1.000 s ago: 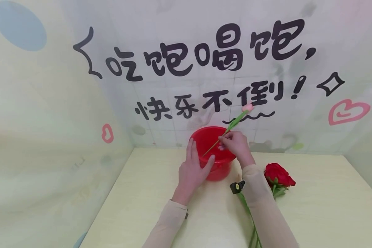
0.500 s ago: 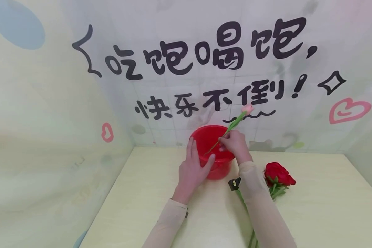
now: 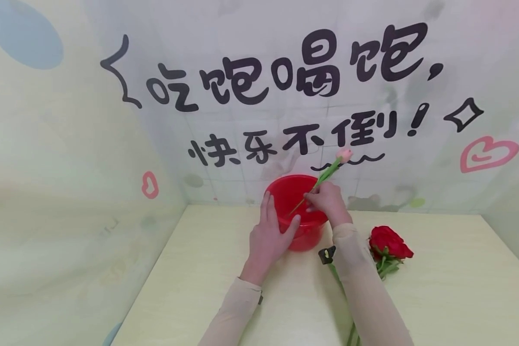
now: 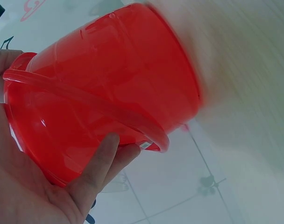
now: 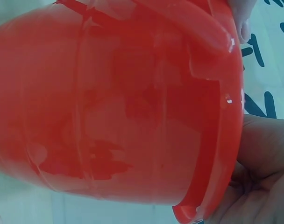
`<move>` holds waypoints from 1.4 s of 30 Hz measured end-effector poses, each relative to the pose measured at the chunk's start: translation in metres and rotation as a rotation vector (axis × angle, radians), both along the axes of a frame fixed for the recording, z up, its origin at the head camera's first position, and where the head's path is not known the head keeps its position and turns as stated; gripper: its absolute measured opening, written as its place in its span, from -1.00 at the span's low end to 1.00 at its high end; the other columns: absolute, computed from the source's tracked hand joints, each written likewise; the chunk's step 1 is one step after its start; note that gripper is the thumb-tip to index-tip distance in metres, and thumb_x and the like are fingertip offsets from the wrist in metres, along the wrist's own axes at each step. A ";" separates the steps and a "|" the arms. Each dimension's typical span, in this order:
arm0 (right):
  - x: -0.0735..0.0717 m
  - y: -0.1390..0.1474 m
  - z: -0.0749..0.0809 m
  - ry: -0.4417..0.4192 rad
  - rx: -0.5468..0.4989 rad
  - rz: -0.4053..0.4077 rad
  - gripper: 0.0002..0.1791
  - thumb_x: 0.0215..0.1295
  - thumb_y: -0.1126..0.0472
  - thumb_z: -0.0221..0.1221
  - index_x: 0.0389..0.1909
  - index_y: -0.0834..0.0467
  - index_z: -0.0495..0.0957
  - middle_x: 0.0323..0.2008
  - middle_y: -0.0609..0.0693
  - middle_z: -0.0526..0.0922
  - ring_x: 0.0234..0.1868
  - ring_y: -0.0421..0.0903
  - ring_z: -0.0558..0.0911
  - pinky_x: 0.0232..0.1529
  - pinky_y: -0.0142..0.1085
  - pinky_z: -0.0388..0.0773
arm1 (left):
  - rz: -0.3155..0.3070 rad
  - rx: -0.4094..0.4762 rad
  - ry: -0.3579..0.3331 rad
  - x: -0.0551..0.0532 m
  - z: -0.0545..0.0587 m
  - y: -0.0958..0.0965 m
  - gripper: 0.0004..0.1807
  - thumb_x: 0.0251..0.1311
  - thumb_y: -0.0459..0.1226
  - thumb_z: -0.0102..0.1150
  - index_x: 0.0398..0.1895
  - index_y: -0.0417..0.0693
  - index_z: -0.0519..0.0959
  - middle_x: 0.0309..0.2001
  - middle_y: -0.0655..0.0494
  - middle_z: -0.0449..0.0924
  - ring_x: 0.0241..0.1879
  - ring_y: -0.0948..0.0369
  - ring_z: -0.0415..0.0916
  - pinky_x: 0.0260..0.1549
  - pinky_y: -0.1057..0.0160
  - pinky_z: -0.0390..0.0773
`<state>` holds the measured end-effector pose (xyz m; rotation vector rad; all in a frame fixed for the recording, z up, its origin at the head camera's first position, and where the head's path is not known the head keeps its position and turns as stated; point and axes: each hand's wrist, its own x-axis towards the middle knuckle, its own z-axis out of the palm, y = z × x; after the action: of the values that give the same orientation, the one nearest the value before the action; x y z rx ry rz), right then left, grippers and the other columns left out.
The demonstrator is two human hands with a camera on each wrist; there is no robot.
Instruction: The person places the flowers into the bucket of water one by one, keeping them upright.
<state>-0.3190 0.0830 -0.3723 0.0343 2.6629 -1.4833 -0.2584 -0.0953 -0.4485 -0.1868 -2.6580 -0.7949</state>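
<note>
A small red bucket (image 3: 304,239) with a moulded rim stands upright near the back wall. My left hand (image 3: 269,240) rests against its left and front outside, fingers fairly straight, thumb at the front rim. In the left wrist view two fingertips (image 4: 111,144) lie by the bucket's hanging red handle (image 4: 100,103). At the right rim my right hand (image 3: 327,202) pinches the green stem of a pink tulip (image 3: 326,172). The stem slants down into the bucket, and the flower head points up right. In the right wrist view the bucket wall hides much of this hand (image 5: 263,163).
A red rose (image 3: 389,242) with green leaves lies on the pale table (image 3: 441,288), right of the bucket. Beneath my right forearm runs another green stem (image 3: 335,274), partly hidden. A printed backdrop (image 3: 251,29) with black lettering stands close behind.
The tulip's stem tip has shifted slightly right inside the bucket, and my right forearm has moved a little left. My left hand keeps its place on the bucket.
</note>
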 end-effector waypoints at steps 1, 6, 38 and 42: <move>0.000 0.000 0.000 0.001 0.009 0.000 -0.81 0.50 0.26 0.25 -0.17 0.37 0.62 -0.28 0.26 0.74 -0.34 0.05 0.81 -0.06 -0.14 0.76 | -0.001 0.001 -0.001 0.000 0.000 0.000 0.13 0.32 0.23 0.27 0.72 -0.04 -0.07 0.51 -0.02 0.30 -0.60 0.34 0.44 -0.34 0.24 0.74; -0.001 0.002 -0.001 0.017 0.017 0.006 -0.77 0.51 0.23 0.24 -0.28 0.35 0.61 -0.33 0.23 0.75 -0.39 0.00 0.80 -0.09 -0.18 0.76 | -0.002 -0.005 -0.003 0.000 0.000 0.001 0.12 0.33 0.24 0.26 0.72 -0.05 -0.07 0.52 -0.02 0.28 -0.63 0.35 0.42 -0.37 0.27 0.71; 0.004 0.016 -0.001 -0.021 -0.272 0.030 -0.60 0.55 0.07 0.22 0.10 0.34 0.51 -0.10 0.29 0.71 -0.34 -0.11 0.80 -0.14 -0.31 0.75 | 0.001 0.005 -0.015 0.001 0.004 0.002 0.12 0.32 0.22 0.27 0.71 -0.07 -0.06 0.53 -0.03 0.27 -0.49 0.26 0.55 -0.29 0.18 0.76; 0.006 0.016 0.000 -0.030 -0.310 0.041 -0.62 0.56 0.09 0.20 0.11 0.34 0.50 -0.12 0.26 0.70 -0.36 -0.13 0.79 -0.17 -0.32 0.75 | 0.004 0.006 -0.019 0.002 0.003 0.002 0.12 0.31 0.21 0.29 0.71 -0.08 -0.06 0.51 -0.03 0.30 -0.49 0.25 0.56 -0.28 0.17 0.76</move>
<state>-0.3126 0.0995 -0.3722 -0.0200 2.3660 -1.8454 -0.2565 -0.0933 -0.4453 -0.1737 -2.6731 -0.8073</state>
